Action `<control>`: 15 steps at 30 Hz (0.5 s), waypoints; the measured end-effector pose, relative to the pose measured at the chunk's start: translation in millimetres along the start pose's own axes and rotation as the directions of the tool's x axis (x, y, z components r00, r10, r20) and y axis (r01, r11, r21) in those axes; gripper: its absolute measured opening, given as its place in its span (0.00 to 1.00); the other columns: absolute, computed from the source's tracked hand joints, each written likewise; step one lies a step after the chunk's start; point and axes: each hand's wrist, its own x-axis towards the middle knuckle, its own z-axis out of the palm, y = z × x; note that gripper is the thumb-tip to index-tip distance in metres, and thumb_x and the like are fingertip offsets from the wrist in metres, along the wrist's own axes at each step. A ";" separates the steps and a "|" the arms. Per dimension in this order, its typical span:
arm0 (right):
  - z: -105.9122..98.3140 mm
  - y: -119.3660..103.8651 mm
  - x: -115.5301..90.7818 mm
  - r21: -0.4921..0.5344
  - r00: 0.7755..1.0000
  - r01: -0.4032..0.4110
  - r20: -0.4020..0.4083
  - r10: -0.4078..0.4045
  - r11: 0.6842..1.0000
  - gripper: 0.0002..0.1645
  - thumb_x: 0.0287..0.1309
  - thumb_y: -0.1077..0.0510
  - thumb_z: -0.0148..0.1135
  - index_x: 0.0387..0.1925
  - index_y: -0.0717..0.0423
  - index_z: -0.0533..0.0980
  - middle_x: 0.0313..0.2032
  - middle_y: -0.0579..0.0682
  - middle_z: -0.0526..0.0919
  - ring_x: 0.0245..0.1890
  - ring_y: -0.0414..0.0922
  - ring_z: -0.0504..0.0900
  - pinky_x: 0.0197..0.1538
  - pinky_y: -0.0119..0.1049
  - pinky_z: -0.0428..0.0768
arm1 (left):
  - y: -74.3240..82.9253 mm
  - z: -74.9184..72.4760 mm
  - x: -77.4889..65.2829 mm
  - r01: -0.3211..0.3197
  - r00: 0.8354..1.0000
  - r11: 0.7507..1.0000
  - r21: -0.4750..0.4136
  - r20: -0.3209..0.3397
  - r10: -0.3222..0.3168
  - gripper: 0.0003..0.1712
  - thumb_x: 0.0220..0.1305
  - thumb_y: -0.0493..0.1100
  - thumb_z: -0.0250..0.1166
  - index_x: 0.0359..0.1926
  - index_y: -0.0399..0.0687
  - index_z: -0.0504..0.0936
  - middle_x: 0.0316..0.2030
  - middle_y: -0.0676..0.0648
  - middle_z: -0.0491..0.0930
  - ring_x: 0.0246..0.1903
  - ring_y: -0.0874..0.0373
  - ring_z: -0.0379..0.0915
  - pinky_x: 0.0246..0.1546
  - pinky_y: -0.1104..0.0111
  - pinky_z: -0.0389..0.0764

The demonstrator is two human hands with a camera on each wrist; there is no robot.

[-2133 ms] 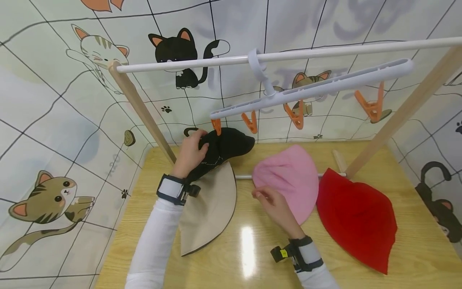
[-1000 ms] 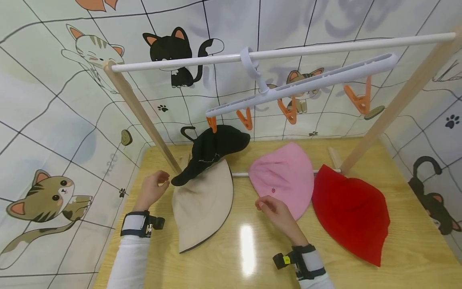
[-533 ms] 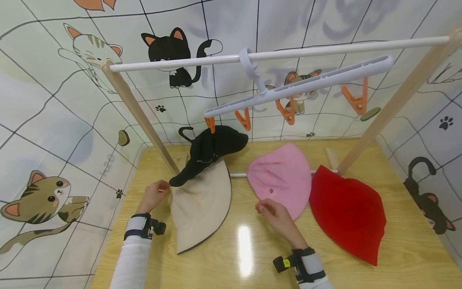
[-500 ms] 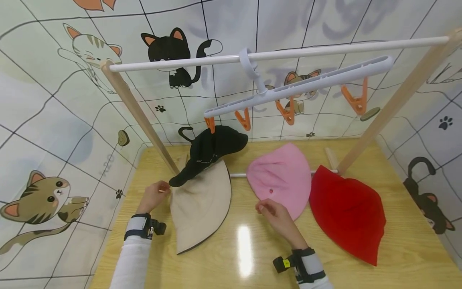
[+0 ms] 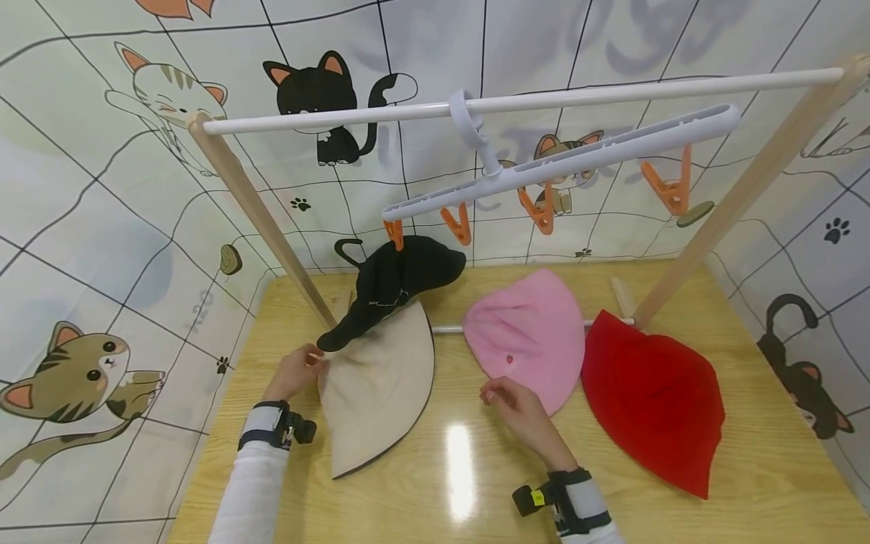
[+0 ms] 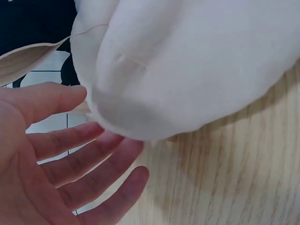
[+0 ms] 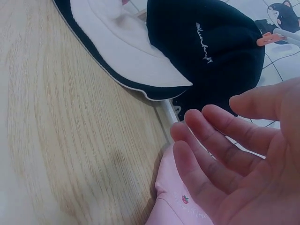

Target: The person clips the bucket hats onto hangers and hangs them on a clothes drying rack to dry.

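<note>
A beige bucket hat (image 5: 381,393) lies on the table at left, with a black hat (image 5: 408,276) overlapping its upper end. The black hat hangs from the leftmost orange clip (image 5: 394,234). My left hand (image 5: 297,370) is at the beige hat's left edge; in the left wrist view its fingertips reach just behind the hat's edge, while the thumb (image 6: 61,97) stands apart from them. My right hand (image 5: 518,408), fingers loosely bent, holds nothing and overlaps the near edge of the pink bucket hat (image 5: 526,332). To its right lies a red bucket hat (image 5: 655,393).
A lavender hanger (image 5: 564,168) with orange clips hooks over the white rail (image 5: 326,119) of a rack. Wooden posts (image 5: 261,219) hold the rail at both ends, and a lower bar runs behind the hats. A cat-print backdrop surrounds the wooden table (image 5: 401,506).
My left hand has let go of the black hat, come down to the left, then moved in to the beige hat's edge. The black hat stays on its clip. My right hand has barely moved.
</note>
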 end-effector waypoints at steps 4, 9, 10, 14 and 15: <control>-2.8 -11.4 -3.1 -0.001 1.000 0.003 0.027 -0.003 1.000 0.09 0.67 0.67 0.53 0.45 0.66 0.76 0.41 0.57 0.82 0.43 0.51 0.80 0.51 0.42 0.76 | 1.8 3.0 2.2 -0.021 1.000 0.999 0.027 -0.014 0.021 0.18 0.64 0.41 0.61 0.46 0.27 0.74 0.36 0.31 0.80 0.33 0.44 0.76 0.31 0.58 0.77; -4.7 -20.3 -6.0 -0.017 0.999 -0.021 0.045 0.021 1.000 0.09 0.66 0.68 0.52 0.45 0.67 0.76 0.41 0.59 0.82 0.44 0.54 0.80 0.51 0.43 0.76 | 5.5 5.5 2.7 -0.031 0.999 0.999 0.044 -0.005 0.031 0.17 0.63 0.40 0.62 0.42 0.26 0.76 0.34 0.33 0.80 0.31 0.45 0.76 0.29 0.59 0.77; -3.9 -15.1 -5.4 -0.018 0.999 -0.019 0.041 0.020 1.000 0.09 0.67 0.68 0.53 0.45 0.67 0.76 0.42 0.59 0.82 0.44 0.53 0.80 0.51 0.43 0.76 | 6.3 5.5 2.3 -0.033 0.999 0.999 0.042 0.002 0.033 0.17 0.63 0.40 0.62 0.42 0.25 0.75 0.34 0.32 0.80 0.32 0.45 0.76 0.30 0.59 0.77; -2.9 3.2 -2.6 -0.026 1.000 -0.014 0.023 0.015 1.000 0.09 0.67 0.65 0.54 0.45 0.64 0.77 0.41 0.55 0.83 0.43 0.47 0.80 0.52 0.44 0.75 | 6.3 3.3 -0.3 -0.055 0.998 0.998 0.031 -0.005 0.055 0.13 0.63 0.36 0.60 0.42 0.28 0.73 0.34 0.33 0.78 0.32 0.44 0.75 0.30 0.58 0.76; -3.6 4.7 -2.4 -0.033 1.000 -0.013 0.020 0.014 0.999 0.09 0.66 0.65 0.55 0.45 0.64 0.77 0.41 0.54 0.83 0.43 0.47 0.80 0.52 0.45 0.75 | 6.2 1.7 -1.3 -0.059 0.998 0.998 0.023 -0.018 0.060 0.12 0.63 0.35 0.59 0.42 0.28 0.73 0.32 0.34 0.78 0.30 0.45 0.74 0.28 0.59 0.75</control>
